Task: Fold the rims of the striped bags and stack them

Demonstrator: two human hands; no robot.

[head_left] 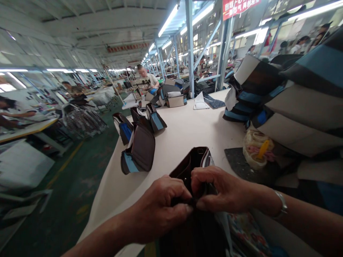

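A dark brown handbag (182, 167) stands at the near edge of the table, its top open toward me. My left hand (166, 200) pinches the bag's near rim between thumb and fingers. Close beside it, my right hand (214, 189) grips the same rim, thumb below and fingers curled over it. The two sets of fingertips almost meet, and they hide the piece of edge between them. Inside the bag a small metal fitting shows. The lower part of the bag is dark and hard to make out.
Several similar bags (143, 146) stand at the table's left edge. Stacked bag pieces (300, 107) rise high on the right. Before them, a tub (255, 150) with a yellow-handled tool sits on a dark mat (233, 164). A person (148, 78) works beyond the table (195, 128).
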